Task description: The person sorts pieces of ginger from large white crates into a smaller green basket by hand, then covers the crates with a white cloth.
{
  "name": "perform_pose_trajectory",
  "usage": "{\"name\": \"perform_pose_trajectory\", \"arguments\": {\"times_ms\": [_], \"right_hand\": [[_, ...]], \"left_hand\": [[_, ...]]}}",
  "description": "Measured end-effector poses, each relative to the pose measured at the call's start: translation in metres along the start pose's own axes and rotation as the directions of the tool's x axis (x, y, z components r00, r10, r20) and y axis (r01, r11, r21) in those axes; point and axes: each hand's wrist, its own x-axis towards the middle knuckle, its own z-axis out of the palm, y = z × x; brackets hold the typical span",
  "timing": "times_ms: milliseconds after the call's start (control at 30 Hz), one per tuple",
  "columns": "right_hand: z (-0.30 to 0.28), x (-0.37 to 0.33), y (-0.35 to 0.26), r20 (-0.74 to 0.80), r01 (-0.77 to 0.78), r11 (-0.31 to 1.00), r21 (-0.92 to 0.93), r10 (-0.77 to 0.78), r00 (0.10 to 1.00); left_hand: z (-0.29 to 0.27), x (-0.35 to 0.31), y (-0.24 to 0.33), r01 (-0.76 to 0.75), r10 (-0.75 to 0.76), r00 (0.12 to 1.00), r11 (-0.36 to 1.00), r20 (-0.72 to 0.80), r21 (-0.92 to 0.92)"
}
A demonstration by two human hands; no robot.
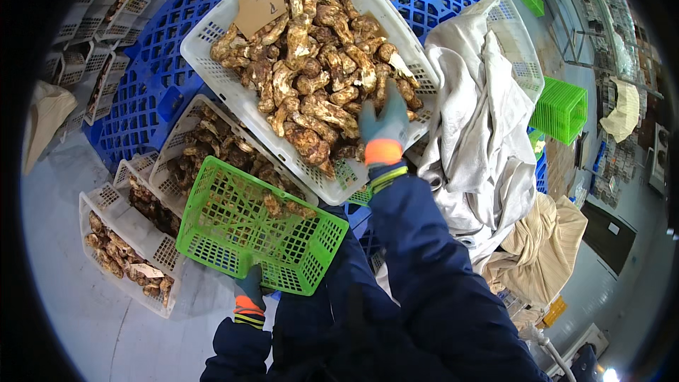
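Note:
My left hand (251, 284), in a grey glove with an orange cuff, grips the near edge of a green plastic basket (311, 272). The basket is tilted and holds two or so brown mushrooms (281, 206) near its far right side. My right hand (385, 122), gloved alike, reaches into a large white plastic crate (201, 46), its thumb and fingers apart against the pile. Thick-stemmed, brown and whitish mushrooms (315, 64) fill that crate. A piece of brown cardboard (262, 3) with handwriting lies on them at the far left. What the right fingertips touch is partly hidden.
Below the large crate, more white crates of mushrooms (127, 262) stand at the left, beside blue plastic pallets (152, 85). Grey-white cloth (474, 127) drapes a crate on the right, with beige cloth (544, 247) nearer. Stacked green baskets (562, 110) stand farther right.

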Motion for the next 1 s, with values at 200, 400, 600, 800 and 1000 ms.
{"name": "perform_pose_trajectory", "arguments": {"times_ms": [200, 400, 600, 800, 1000], "right_hand": [[0.020, 0.039, 0.023, 0.319, -0.460, 0.884, -0.090, 0.463, 0.827], [0.034, 0.009, -0.072, 0.367, -0.381, 0.919, -0.102, 0.391, 0.844], [0.028, 0.008, -0.096, 0.436, -0.195, 0.976, -0.094, 0.217, 0.873], [0.009, -0.002, -0.083, 0.518, -0.038, 0.992, 0.124, -0.032, 0.855], [-0.022, 0.010, -0.042, 0.532, 0.002, 0.985, 0.173, -0.095, 0.841]], "left_hand": [[0.005, 0.001, -0.007, 0.004, -0.005, 0.998, 1.000, -0.060, -0.025], [-0.004, 0.004, -0.010, -0.001, 0.001, 1.000, 1.000, 0.002, -0.006], [0.009, 0.000, 0.000, 0.026, -0.027, 0.999, 0.999, -0.039, -0.021], [0.006, 0.000, -0.006, 0.017, -0.019, 0.999, 0.998, -0.041, -0.056], [0.002, 0.003, -0.009, 0.009, -0.013, 0.998, 0.997, -0.055, -0.079]]}}
